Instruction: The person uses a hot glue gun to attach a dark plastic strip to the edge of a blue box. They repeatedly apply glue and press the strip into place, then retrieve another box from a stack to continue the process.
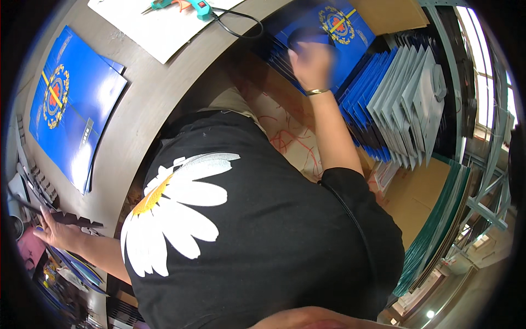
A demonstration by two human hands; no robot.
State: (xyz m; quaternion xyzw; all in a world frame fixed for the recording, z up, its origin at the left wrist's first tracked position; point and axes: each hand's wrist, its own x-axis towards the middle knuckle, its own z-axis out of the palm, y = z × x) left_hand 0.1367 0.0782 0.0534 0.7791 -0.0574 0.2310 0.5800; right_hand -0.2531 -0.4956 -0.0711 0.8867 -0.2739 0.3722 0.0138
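Note:
My left hand is at the left end of the bench, its fingers apart beside a dark strip with a jagged edge. I cannot make out a grip on it. On the right, my right hand reaches over a row of glossy blue printed folders. Motion smears its fingers, and a dark curved shape shows just beyond them. Whether it holds anything is hidden by the blur. Some flat blue printed sheets or folders lie on the bench, slightly fanned.
A teal glue gun with a black cord rests on a white board at the bench's far side. Right of my arm stand several grey and blue folded pieces. Cardboard and green-edged sheets lie near a metal frame.

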